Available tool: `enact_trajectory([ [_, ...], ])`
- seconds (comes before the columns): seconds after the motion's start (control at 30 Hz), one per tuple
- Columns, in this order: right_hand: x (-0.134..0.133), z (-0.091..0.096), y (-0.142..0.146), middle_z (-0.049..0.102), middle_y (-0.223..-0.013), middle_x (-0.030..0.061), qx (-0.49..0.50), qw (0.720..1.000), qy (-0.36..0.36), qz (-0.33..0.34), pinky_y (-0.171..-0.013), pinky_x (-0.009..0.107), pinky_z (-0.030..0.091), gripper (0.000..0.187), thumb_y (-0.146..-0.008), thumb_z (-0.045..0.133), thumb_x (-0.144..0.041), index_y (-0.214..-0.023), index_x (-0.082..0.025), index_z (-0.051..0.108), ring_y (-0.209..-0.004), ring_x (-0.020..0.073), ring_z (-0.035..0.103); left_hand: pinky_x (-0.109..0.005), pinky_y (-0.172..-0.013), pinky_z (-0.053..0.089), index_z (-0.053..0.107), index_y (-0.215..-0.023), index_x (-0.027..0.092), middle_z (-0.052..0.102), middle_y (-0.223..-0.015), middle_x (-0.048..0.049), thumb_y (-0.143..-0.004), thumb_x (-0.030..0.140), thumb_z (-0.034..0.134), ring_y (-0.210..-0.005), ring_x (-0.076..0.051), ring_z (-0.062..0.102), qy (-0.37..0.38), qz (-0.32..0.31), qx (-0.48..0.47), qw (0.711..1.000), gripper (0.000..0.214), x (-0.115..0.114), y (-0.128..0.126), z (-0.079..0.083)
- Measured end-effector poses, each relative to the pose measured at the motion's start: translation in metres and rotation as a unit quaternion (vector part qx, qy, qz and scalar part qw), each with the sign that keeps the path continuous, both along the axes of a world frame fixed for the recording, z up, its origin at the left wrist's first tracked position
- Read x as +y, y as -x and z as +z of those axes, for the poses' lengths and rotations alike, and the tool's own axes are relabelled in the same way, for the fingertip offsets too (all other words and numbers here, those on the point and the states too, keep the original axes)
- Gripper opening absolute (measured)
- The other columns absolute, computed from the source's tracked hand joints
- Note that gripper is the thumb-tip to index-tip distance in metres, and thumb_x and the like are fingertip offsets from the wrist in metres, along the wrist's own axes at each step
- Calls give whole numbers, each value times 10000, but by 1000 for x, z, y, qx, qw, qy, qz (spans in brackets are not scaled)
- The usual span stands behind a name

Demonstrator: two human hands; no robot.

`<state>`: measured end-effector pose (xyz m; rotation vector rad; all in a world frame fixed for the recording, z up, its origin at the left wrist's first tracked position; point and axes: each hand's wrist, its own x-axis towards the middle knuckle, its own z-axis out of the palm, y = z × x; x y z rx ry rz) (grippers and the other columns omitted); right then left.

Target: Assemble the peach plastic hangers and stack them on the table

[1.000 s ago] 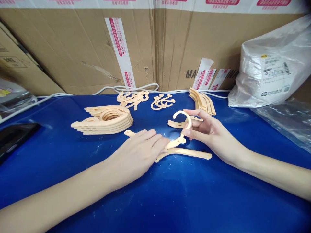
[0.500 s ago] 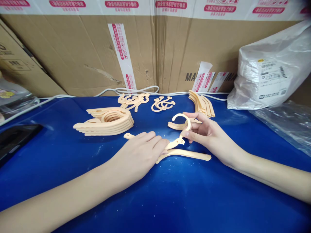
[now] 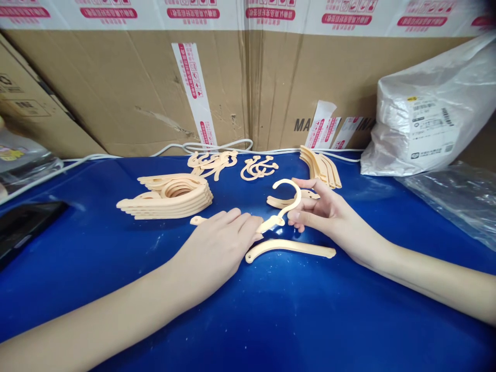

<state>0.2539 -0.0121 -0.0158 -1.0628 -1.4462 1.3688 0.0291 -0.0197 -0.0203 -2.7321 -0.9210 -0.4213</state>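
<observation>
My left hand lies palm down on a peach plastic hanger arm, fingers together and pressing it to the blue table. My right hand pinches a peach hook whose foot meets that arm at the joint. A second loose hanger arm lies just in front of both hands, touching neither.
A stack of finished hangers sits at left. Loose hooks and more hooks lie at the back, a fan of arms at back right. Cardboard boxes, a white cable, plastic bags and a black object border the table.
The hook and the arm under my left hand have lifted slightly away from the loose arm in front, leaving a gap. Both hands shifted a little to the left.
</observation>
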Motion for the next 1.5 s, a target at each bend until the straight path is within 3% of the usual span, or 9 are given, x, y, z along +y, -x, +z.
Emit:
enact_trajectory([
  [0.17, -2, -4, -3, 664, -800, -31, -12, 999, -27, 16, -752, 320, 505, 616, -787, 696, -244, -1312, -221, 373, -788, 147, 637, -391, -695, 484, 538, -1163, 116, 669, -930, -81, -998, 185, 349, -814, -258, 621, 28, 11, -24, 999, 261, -2, 0, 8],
  [0.27, -3, -4, -4, 656, -824, -26, -41, 997, -66, 14, -815, 359, 499, 725, -813, 669, -264, -1422, -224, 278, -830, 155, 634, -349, -716, 495, 527, -1169, 170, 664, -993, -48, -1013, 250, 338, -856, -217, 631, 182, 46, -95, 978, 258, -2, 3, 20],
  [0.37, -6, 2, -6, 657, -868, -7, -135, 980, -139, 37, -819, 369, 488, 577, -843, 653, -286, -1368, -241, 418, -835, 160, 620, -267, -695, 495, 539, -1112, 208, 640, -944, 2, -1008, 329, 372, -776, -137, 609, 355, 53, -200, 912, 231, 1, 6, 32],
  [0.47, -11, 10, -9, 652, -933, 31, -297, 916, -262, 70, -845, 377, 446, 192, -863, 651, -334, -1018, -222, 664, -924, 188, 573, -197, -536, 484, 509, -1178, 216, 614, -939, 0, -956, 381, 484, -653, -98, 564, 475, 55, -293, 828, 279, 4, 8, 37],
  [0.67, -20, 10, -14, 615, -982, 48, -459, 791, -398, 72, -850, 383, 383, 183, -900, 607, -373, -977, -229, 690, -1006, 228, 503, -146, -357, 470, 382, -1309, 277, 578, -984, -10, -901, 291, 574, -606, -98, 564, 621, 33, -378, 685, 452, 9, 10, 29],
  [0.87, -20, 4, -9, 624, -901, 45, -495, 751, -431, 75, -752, 352, 365, 243, -996, 423, -263, -918, -165, 631, -849, 198, 508, -134, -323, 472, 492, -1143, 248, 528, -790, 33, -913, 342, 574, -551, -93, 525, 653, 61, -394, 645, 261, 6, 7, 28],
  [1.07, -21, 4, -8, 624, -887, 47, -456, 785, -414, 68, -737, 316, 413, 177, -996, 407, -221, -928, -164, 560, -817, 184, 530, -141, -341, 493, 612, -1012, 186, 522, -646, 33, -965, 389, 481, -486, -82, 497, 635, 87, -467, 610, 246, 11, 9, 23],
  [1.37, -24, 0, -15, 692, -743, 3, -466, 776, -418, 76, -473, 236, 379, 224, -966, 344, -111, -1065, -163, 538, -531, 123, 612, -163, -660, 607, 693, -1110, 233, 704, -1164, -66, -860, 349, 689, -911, -165, 712, 639, 184, -491, 564, 275, 16, 16, 27],
  [1.5, -25, 2, -14, 696, -729, -6, -456, 761, -453, 84, -473, 237, 367, 235, -1015, 392, -330, -988, -178, 570, -538, 109, 628, -175, -687, 606, 669, -1155, 241, 703, -1182, -68, -867, 321, 685, -920, -172, 721, 657, 175, -480, 555, 299, 14, 15, 29],
])
